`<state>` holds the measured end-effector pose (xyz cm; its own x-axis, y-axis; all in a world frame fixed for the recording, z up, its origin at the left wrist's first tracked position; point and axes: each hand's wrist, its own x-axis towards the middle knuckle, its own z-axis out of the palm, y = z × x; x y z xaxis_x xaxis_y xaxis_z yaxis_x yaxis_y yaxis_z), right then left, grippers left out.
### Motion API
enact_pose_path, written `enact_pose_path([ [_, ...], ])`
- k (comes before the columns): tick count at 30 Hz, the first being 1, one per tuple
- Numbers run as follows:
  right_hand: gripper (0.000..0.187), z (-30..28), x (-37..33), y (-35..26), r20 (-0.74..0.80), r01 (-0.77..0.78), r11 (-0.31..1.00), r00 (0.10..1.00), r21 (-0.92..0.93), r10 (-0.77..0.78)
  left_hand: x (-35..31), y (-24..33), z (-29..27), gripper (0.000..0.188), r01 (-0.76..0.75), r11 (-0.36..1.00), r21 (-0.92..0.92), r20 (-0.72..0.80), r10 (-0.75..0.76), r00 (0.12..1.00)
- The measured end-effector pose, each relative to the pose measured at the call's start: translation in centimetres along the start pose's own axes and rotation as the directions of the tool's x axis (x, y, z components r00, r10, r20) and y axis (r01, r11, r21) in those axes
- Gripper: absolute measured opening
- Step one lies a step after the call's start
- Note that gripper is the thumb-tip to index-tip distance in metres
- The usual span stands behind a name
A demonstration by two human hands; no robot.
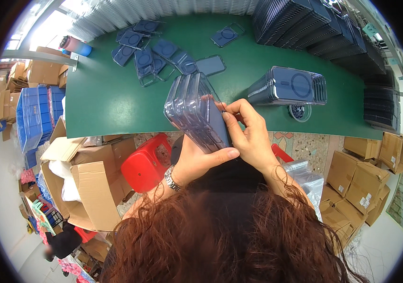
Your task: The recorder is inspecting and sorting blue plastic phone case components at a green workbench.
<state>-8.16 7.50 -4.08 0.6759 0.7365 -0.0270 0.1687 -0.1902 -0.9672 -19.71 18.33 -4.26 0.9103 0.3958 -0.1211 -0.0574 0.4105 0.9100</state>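
My left hand (195,162) is wrapped round a stack of clear-edged, dark blue phone cases (189,111), held tilted above the table's near edge. At the right side of the stack, my right hand (251,134) has its thumb and index finger pinched together by the front case. A small dark bit shows at those fingertips; I cannot make out what it is. To the right, another stack of phone cases (288,86) lies on the green table (109,106), a ring mark on its front one. A small round clear tub (300,113) with dark little pieces sits just below that stack.
Loose phone cases (145,54) lie scattered at the far left, with a single case (227,34) apart from them. Tall rows of stacked cases (300,23) line the far right. A pink-blue bottle (75,45), a red stool (145,162) and cardboard boxes (95,188) surround the table.
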Motion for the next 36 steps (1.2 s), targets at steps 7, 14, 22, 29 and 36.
enact_pose_path([
  [7, 0.008, 0.6, 0.6, 1.8, -0.032, -0.027, 0.997, 0.999, 0.074, 0.029, 1.1, -0.3, -0.3, 0.099, 0.048, 0.996, -0.079, -0.013, -0.049, 0.999],
  [14, 0.025, -0.8, 0.5, 6.0, 0.083, -0.085, 0.995, 0.993, 0.056, 0.080, 2.4, -0.2, -4.6, 0.092, 0.087, 0.989, 0.116, -0.229, -0.059, 0.972],
  [22, 0.021, -15.7, -3.4, 20.6, -0.379, -0.413, 0.754, 0.895, -0.511, 0.233, 4.8, -3.3, -11.3, 0.090, 0.157, 0.093, 0.983, -0.161, 0.030, 0.987],
  [29, 0.020, -20.5, -1.8, 26.9, -0.383, -0.392, 0.402, 0.918, -0.827, 0.107, 6.3, -7.2, -11.4, 0.088, 0.218, -0.101, 0.971, -0.224, -0.050, 0.973],
  [36, 0.033, -21.9, -0.4, 29.2, -0.359, -0.440, 0.335, 0.891, -0.833, 0.277, 5.3, -7.9, -12.1, 0.091, 0.215, -0.083, 0.973, -0.218, -0.027, 0.976],
])
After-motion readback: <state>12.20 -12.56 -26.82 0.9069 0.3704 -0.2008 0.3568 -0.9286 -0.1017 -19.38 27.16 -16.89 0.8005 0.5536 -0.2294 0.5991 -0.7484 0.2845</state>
